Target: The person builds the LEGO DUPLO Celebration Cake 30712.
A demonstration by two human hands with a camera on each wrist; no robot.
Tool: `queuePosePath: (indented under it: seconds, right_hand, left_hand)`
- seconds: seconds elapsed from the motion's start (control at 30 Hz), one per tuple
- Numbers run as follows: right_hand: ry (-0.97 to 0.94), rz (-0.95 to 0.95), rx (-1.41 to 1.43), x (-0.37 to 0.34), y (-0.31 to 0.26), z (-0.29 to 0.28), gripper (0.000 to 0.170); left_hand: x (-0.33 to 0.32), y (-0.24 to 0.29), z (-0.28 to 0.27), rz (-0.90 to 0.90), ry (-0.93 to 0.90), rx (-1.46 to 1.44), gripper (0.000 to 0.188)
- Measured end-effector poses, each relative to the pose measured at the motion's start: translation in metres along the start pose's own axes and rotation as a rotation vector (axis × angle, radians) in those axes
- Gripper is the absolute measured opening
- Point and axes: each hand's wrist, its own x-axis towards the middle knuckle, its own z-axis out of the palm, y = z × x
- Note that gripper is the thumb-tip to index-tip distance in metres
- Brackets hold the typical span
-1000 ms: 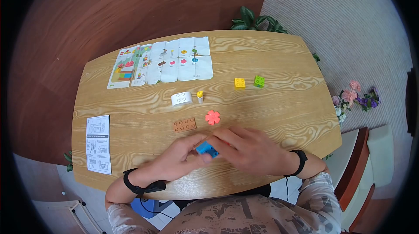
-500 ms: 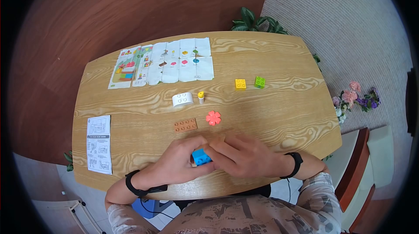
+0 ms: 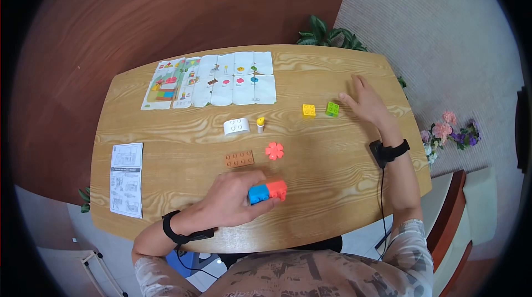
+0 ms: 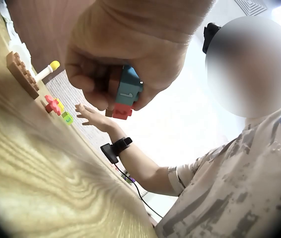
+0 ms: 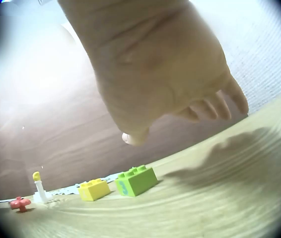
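Observation:
My left hand [image 3: 230, 202] grips a blue brick [image 3: 259, 194] between thumb and fingers, near the table's front edge. A red brick [image 3: 277, 189] sits against the blue one's right end, and the two are held as one piece. In the left wrist view the blue brick bears a 1 and the red a 2; curled fingers hide part of them. Over the right side of the table, my right hand [image 3: 367, 103] reaches forward with fingers extended, holding nothing. Just left of its thumb stands a green brick [image 3: 332, 109] marked 3, with a yellow brick [image 3: 308, 110] beside it.
Mid-table lie a brown studded plate [image 3: 239, 158], a red flower piece [image 3: 274, 151], a white arched brick [image 3: 236, 125] and a candle piece [image 3: 260, 125]. An illustrated sheet [image 3: 235, 97] spreads at the back left; a printed paper [image 3: 126, 180] lies front left.
My right hand has let go of the bricks and swung out to the far right, beside the green brick. The left hand keeps hold, and the red brick shows plainly.

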Motion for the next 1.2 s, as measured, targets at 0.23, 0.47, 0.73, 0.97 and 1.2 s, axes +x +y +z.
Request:
queuePosePath:
  seconds: [0.23,0.47,0.73,0.97,1.2]
  right_hand:
    - [-0.145,0.002,0.124,0.013,-0.015,0.029,0.091]
    - [-0.149,-0.093,0.112,0.024,-0.053,0.042,0.086]
    - [-0.134,-0.208,0.139,0.021,-0.088,0.057,0.079]
    - [-0.132,-0.34,0.138,0.008,-0.113,0.067,0.077]
    - [-0.117,-0.443,0.048,-0.001,-0.116,0.074,0.077]
  left_hand:
    - [0.0,0.0,0.003,-0.001,-0.076,-0.032,0.035]
    - [0.0,0.003,0.002,0.02,-0.097,-0.028,0.038]
    - [0.0,0.0,0.006,0.073,-0.102,0.004,0.034]
    - [0.0,0.007,0.002,0.04,-0.164,-0.024,0.04]
    - [0.0,0.005,0.005,0.029,-0.203,0.015,0.041]
